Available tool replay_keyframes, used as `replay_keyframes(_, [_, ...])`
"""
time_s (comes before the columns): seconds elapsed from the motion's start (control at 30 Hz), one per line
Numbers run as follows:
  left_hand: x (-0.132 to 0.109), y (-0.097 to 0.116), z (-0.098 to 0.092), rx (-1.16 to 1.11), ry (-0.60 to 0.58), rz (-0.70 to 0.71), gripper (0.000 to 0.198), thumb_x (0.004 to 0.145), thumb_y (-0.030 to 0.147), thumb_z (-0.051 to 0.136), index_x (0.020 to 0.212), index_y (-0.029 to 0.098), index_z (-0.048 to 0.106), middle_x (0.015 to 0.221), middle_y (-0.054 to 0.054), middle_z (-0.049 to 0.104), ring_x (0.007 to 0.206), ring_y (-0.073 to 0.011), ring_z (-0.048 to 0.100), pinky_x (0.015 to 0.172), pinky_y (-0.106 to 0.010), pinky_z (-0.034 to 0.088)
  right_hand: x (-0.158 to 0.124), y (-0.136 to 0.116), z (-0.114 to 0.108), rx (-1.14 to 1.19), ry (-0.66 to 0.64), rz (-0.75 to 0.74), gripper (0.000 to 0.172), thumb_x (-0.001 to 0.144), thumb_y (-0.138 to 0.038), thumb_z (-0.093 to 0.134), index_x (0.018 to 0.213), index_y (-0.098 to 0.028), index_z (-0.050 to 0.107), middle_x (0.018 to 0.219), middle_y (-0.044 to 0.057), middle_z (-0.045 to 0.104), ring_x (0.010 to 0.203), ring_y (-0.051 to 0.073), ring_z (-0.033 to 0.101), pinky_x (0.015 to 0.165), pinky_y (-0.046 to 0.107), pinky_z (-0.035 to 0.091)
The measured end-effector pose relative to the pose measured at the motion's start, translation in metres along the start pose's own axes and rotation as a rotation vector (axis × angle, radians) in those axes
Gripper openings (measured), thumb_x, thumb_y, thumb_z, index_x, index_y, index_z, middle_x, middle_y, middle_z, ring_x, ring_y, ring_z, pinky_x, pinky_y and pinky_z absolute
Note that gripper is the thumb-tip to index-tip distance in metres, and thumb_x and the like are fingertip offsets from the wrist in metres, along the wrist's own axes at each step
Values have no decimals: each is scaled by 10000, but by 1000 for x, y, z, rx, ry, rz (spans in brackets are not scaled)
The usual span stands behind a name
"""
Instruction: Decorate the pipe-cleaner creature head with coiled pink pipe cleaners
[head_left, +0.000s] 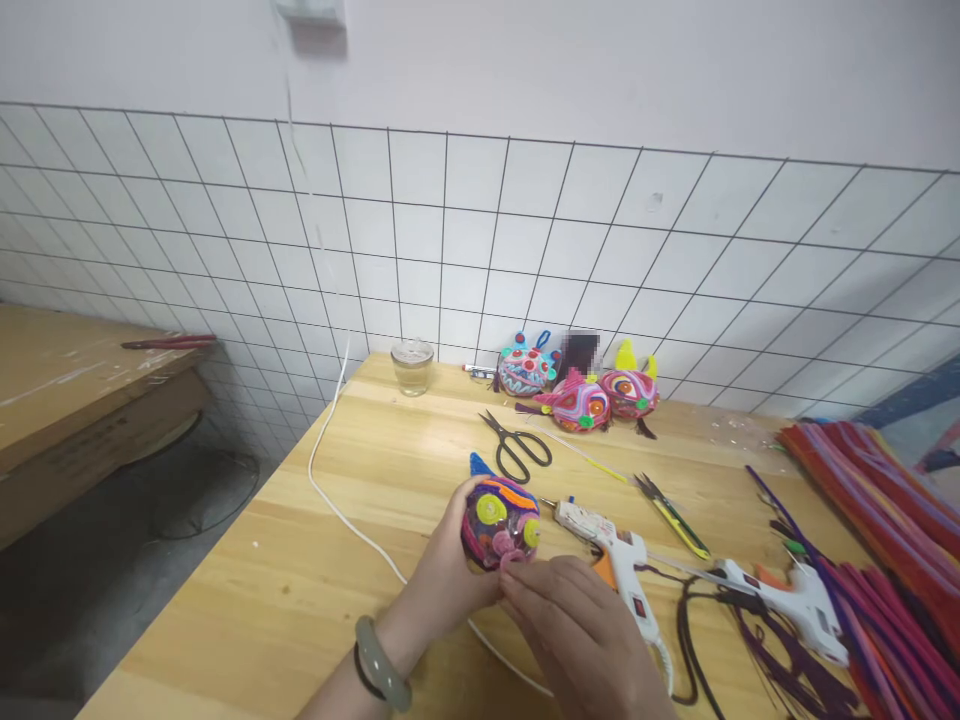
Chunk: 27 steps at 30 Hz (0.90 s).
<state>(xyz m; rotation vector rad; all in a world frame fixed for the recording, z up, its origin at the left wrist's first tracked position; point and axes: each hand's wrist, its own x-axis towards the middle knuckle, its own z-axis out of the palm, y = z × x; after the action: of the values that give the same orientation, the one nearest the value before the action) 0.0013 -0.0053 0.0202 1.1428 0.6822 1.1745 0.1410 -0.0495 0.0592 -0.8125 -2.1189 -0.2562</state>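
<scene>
My left hand (450, 560) is wrapped round a small round ornament (501, 520) that looks like an animal head. Blue, orange and purple strips cover its top, with two yellow-green discs like eyes and pink coils below them. The fingers of my right hand (577, 630) are pinched together at the ornament's lower edge, on a pink fuzzy strip (511, 560). The far side of the ornament is hidden by my left hand. Just right of it lies a white glue gun (604, 535) with an orange trigger. Black-handled scissors (516, 445) rest behind it.
Three finished-looking colourful ornaments stand by the tiled wall, one of them blue (527, 368). A glass (412, 367) stands at the back left. A yellow cutter (673, 515), a second glue gun (799, 605) and bundles of fuzzy strips (877, 510) lie to the right. A white cord (345, 515) crosses the table.
</scene>
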Motion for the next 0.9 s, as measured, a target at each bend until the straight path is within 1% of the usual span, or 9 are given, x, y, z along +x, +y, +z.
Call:
replay_keyframes(0.1, [0,-1,-1,-56,12,-39,775,554,74,805,1197,240,405,1182,-100,611,1057,-248,602,917,-355,470,4,-2,-5,55,-34,-16,151,901,-132,514,924,-137,663,816,78,751,726,173,691,639,269,568])
replay_keyframes(0.2, [0,-2,-1,-93,20,-35,812,506,24,813,1183,244,422,1149,-84,629,1040,-242,610,901,-336,476,5,-5,-6,53,-40,-27,159,897,-121,516,916,-134,673,810,75,751,721,175,688,626,263,571])
replay_keyframes(0.27, [1,-2,0,-81,37,-11,777,517,13,799,1167,242,441,1118,-72,641,1018,-230,616,889,-321,480,2,-6,-4,43,-42,-25,161,898,-123,515,925,-126,674,815,84,749,732,180,687,630,265,575])
replay_keyframes(0.4, [2,0,1,-23,63,26,662,585,26,753,1140,230,457,1078,-64,645,977,-207,624,869,-309,486,-4,-4,1,79,-40,12,177,906,-122,498,979,-121,658,848,108,741,796,189,681,675,283,580])
replay_keyframes(0.53, [2,2,2,13,64,39,646,583,39,746,1127,224,450,1076,-60,634,967,-204,623,854,-306,494,-4,2,1,176,-37,78,202,877,-64,496,983,-131,655,859,118,725,807,190,677,695,296,573])
replay_keyframes(0.67, [2,4,1,70,62,17,614,620,56,708,1147,212,434,1078,-72,631,973,-218,626,848,-325,501,-3,7,0,258,-27,224,184,837,-56,552,939,-165,659,872,92,715,812,174,675,676,264,570])
replay_keyframes(0.8, [3,2,0,94,108,2,608,631,68,702,1154,209,426,1078,-79,632,970,-223,629,862,-352,499,-7,9,4,281,-18,377,140,834,-93,573,874,-207,644,856,53,733,800,160,693,669,236,581])
replay_keyframes(0.83, [3,1,0,102,124,4,604,636,77,703,1157,209,425,1088,-83,628,980,-224,626,868,-359,497,-8,9,5,277,-18,381,137,829,-94,580,877,-208,638,855,50,737,792,160,698,666,232,582])
replay_keyframes(0.9, [3,-3,-1,135,165,2,602,651,109,706,1173,206,422,1118,-97,614,1005,-233,616,877,-372,494,-10,8,7,260,-15,331,167,813,-69,587,902,-203,630,847,52,741,775,161,704,664,232,580])
